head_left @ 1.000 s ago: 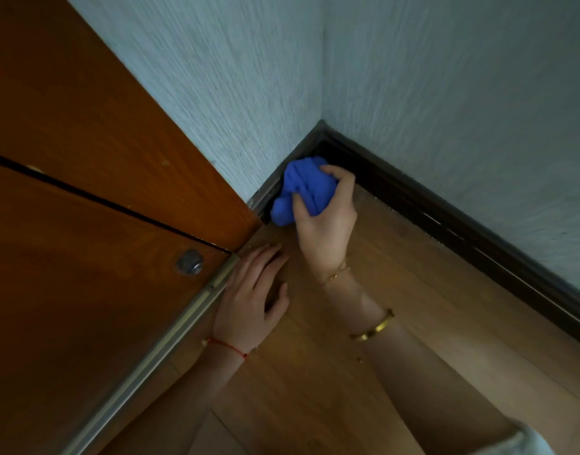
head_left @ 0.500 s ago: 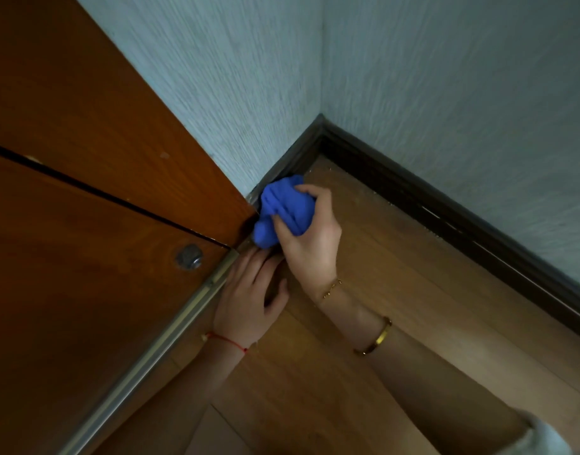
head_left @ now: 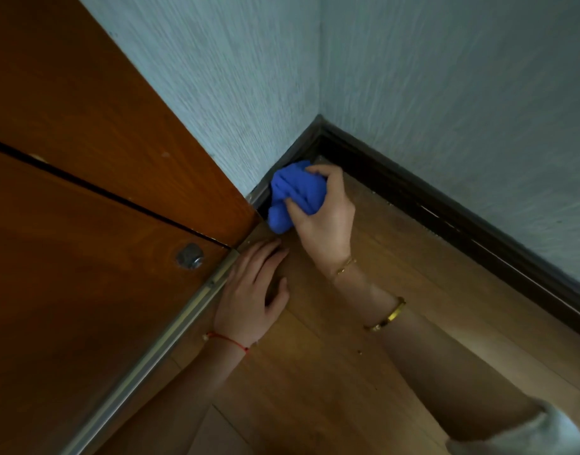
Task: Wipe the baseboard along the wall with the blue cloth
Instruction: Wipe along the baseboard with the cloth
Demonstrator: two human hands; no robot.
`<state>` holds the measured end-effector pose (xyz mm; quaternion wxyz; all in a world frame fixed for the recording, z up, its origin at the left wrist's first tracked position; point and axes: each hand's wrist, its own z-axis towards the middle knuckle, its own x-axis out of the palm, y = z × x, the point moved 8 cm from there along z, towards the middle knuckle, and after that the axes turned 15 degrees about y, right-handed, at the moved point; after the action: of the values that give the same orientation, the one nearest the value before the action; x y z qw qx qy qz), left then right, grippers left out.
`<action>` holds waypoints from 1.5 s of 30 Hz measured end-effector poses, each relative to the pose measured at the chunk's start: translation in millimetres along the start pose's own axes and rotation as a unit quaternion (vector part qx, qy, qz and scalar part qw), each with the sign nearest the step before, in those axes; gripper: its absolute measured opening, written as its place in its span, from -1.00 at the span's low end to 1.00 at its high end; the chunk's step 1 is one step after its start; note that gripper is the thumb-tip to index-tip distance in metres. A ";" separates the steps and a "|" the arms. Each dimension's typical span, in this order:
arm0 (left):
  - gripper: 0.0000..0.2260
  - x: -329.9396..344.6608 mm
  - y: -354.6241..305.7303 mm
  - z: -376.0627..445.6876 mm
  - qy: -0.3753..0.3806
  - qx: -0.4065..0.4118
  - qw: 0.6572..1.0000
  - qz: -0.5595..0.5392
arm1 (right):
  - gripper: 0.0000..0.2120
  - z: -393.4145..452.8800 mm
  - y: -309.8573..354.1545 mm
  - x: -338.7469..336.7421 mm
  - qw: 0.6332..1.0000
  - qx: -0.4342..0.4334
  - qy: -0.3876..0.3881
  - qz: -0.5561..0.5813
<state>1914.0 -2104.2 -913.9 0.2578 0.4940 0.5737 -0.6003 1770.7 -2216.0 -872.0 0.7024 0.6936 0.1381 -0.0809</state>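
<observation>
Baseboard (head_left: 446, 218) runs dark along the foot of both walls and meets in the corner ahead of us. Our right hand (head_left: 324, 221) grasps the cloth (head_left: 293, 195), a bunched blue wad, with the thumb across its front and the fingers curled over its top. We press the cloth against the short stretch of baseboard on the left wall (head_left: 236, 93), between the corner and the edge of the door (head_left: 85, 192), and its lower end touches the floor (head_left: 364, 372). Our left hand (head_left: 252, 297) lies released, palm down on the floor, fingers straight and pointing toward the cloth, just beside the metal track (head_left: 170, 333) that runs along the foot of the door. The fingertips reach close to the door's corner and lie near the cloth, not touching it. A round metal stud (head_left: 190, 256) sits on the door near its lower edge. We wear a red string (head_left: 229, 339) on the left wrist, a thin gold chain (head_left: 344, 266) on the right wrist and a gold bangle (head_left: 387, 316) further up that forearm. A pale sleeve (head_left: 525, 435) shows at the lower right edge. Small crumbs dot the floor near the right forearm.
</observation>
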 end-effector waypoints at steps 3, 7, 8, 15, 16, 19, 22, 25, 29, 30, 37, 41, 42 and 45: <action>-0.58 -0.3 0.5 1.4 0.003 0.000 1.000 -0.005 | -0.60 16.9 -5.2 -21.8 0.993 0.053 -0.102 0.039; -0.58 -0.4 0.6 0.9 -0.004 0.001 1.000 0.005 | -0.61 -2.0 0.8 -4.3 0.982 0.087 -0.149 0.080; -0.58 -0.5 0.9 0.9 -0.005 0.000 1.000 0.006 | -0.61 -6.1 -0.5 1.1 0.982 0.089 -0.140 0.090; -0.58 -2.9 -1.2 0.6 -0.002 0.000 1.000 0.007 | -0.60 -8.8 -12.0 -20.1 0.953 0.138 -0.227 0.146; -0.58 -3.3 -1.4 0.6 -0.003 0.000 1.000 0.006 | -0.60 -7.8 -12.8 -27.7 0.948 0.140 -0.246 0.143; -0.58 -3.6 -1.2 0.4 -0.008 0.003 1.000 0.003 | -0.59 -12.7 -16.6 -44.6 0.941 0.148 -0.276 0.131; -0.61 -5.7 -3.2 0.2 -0.029 0.019 0.999 -0.002 | -0.60 -27.8 -26.3 -53.8 0.931 0.154 -0.300 0.138; -0.61 -6.6 -3.2 0.4 -0.033 0.026 0.999 -0.004 | -0.60 -20.5 -18.9 -46.4 0.940 0.138 -0.285 0.130; -0.58 -2.3 -0.7 1.3 -0.002 -0.002 1.000 0.006 | -0.60 12.3 4.8 -22.3 0.967 0.091 -0.220 0.091; -0.58 -2.8 -0.8 1.4 -0.002 -0.002 1.000 0.006 | -0.61 14.8 4.9 -21.4 0.971 0.078 -0.207 0.085; -0.59 -2.2 -0.6 0.2 -0.009 0.007 1.000 0.000 | -0.64 -5.1 -5.9 -0.2 0.999 0.022 -0.019 0.030; -0.59 -3.9 -2.4 0.8 -0.013 0.013 1.000 -0.005 | -0.64 8.8 -2.6 -11.2 0.998 0.016 -0.048 0.021; -0.59 -4.5 -2.8 0.3 -0.014 0.012 1.000 -0.004 | -0.63 10.4 -3.3 -13.6 0.996 0.031 -0.073 0.032; -0.58 -4.2 -2.8 1.0 -0.012 0.010 1.000 -0.003 | -0.63 5.0 -1.5 -6.7 0.995 0.048 -0.080 0.039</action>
<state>1912.8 -2105.6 -909.0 0.2581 0.4875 0.5659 -0.6128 1764.3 -2221.5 -871.4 0.6797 0.7226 0.0502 -0.1153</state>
